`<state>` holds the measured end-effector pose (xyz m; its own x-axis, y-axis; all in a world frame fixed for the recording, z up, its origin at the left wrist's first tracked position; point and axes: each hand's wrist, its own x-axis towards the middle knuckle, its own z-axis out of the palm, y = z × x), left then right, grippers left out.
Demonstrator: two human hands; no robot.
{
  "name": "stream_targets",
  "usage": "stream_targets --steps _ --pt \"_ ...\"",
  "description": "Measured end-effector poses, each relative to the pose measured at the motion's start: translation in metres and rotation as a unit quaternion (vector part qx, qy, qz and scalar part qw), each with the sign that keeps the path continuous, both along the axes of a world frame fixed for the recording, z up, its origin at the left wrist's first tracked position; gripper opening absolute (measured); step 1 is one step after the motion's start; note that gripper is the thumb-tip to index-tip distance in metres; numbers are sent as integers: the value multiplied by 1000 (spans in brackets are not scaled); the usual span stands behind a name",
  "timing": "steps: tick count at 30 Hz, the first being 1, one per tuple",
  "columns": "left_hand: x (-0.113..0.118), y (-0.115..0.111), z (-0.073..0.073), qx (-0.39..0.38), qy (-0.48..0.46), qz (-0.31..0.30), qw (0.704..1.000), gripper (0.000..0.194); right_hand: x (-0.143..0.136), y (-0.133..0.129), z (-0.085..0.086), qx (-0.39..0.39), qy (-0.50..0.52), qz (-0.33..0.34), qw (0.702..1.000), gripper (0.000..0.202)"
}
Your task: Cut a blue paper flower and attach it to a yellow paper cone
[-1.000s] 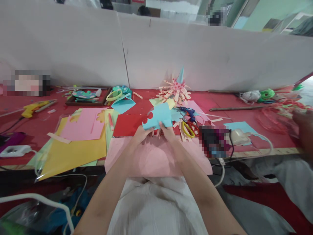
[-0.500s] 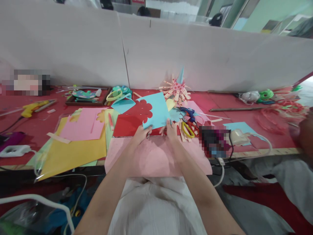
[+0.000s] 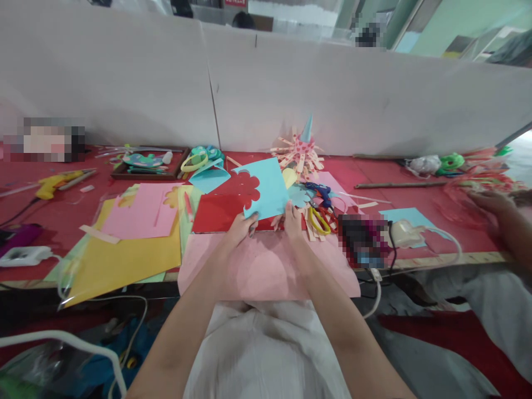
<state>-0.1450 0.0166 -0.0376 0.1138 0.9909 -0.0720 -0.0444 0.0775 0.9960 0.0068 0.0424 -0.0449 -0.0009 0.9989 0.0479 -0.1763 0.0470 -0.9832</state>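
A light blue sheet of paper (image 3: 272,185) with a scalloped, flower-shaped cut-out on its left side is held up over the table. My left hand (image 3: 242,226) pinches its lower left corner, and my right hand (image 3: 291,220) grips its lower right corner. Red paper (image 3: 216,213) lies beneath and shows through the cut-out. Nearer my body is a pink sheet (image 3: 266,271) under my wrists. Yellow-handled scissors (image 3: 319,220) and dark blue scissors (image 3: 318,193) rest just right of my right hand, among paper strips.
Yellow and pink papers (image 3: 137,210) lie at left, near a yellow glue gun (image 3: 52,184) and a brown tray (image 3: 145,174). A spiky paper craft with a blue cone (image 3: 303,147) stands behind. A co-worker's hand (image 3: 494,205) touches red netting at right; a white plug (image 3: 407,233) sits closer.
The co-worker's hand at the right has reached forward onto the red netting. My own hands and the blue sheet have barely moved.
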Motion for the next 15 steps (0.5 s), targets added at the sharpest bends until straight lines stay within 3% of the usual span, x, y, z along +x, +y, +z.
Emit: stream_targets --steps 8,15 --pt "-2 2 -2 11 9 -18 1000 40 2 5 -4 30 20 -45 998 49" --pt "-7 4 4 30 18 54 998 33 6 6 -3 19 -2 -92 996 44"
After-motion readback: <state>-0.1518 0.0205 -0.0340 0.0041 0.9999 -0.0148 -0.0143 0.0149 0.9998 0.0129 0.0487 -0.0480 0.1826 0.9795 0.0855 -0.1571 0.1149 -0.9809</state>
